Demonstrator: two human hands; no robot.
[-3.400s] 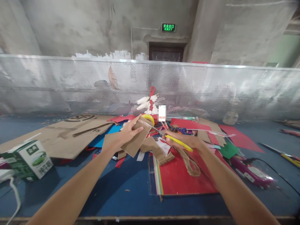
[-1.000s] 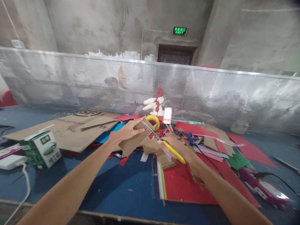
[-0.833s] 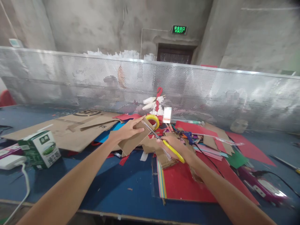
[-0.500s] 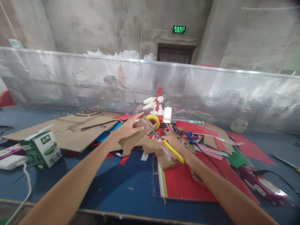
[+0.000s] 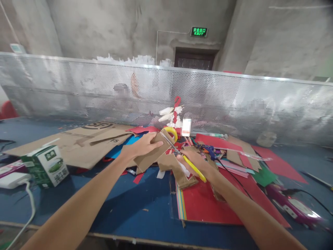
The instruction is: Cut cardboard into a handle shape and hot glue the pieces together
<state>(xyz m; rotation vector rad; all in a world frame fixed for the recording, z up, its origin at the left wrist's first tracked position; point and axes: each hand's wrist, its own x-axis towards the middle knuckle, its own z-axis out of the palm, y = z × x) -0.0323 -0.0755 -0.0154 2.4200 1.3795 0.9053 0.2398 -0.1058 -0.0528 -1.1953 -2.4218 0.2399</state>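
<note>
My left hand (image 5: 142,146) grips a brown cardboard piece (image 5: 151,157) and holds it tilted above the blue table. My right hand (image 5: 199,163) is closed round the yellow handles of a pair of scissors (image 5: 182,154). The metal blades reach up and left into the top edge of that cardboard piece. A yellow tape roll (image 5: 170,132) lies just behind the blade tips. Below the hands lie more cardboard offcuts (image 5: 178,170) and a stack of coloured paper with a red sheet on top (image 5: 205,201).
A large flat cardboard sheet (image 5: 75,146) lies at left, with a green and white carton (image 5: 47,166) and a white cable (image 5: 28,205) near the front left. Red, green and pink paper (image 5: 260,163) spreads right. A purple device (image 5: 293,208) lies front right. A perforated metal screen (image 5: 234,100) closes the back.
The scissors have worked a little further along the cardboard's edge, and my left hand has shifted its grip slightly. The view has barely moved in the last second.
</note>
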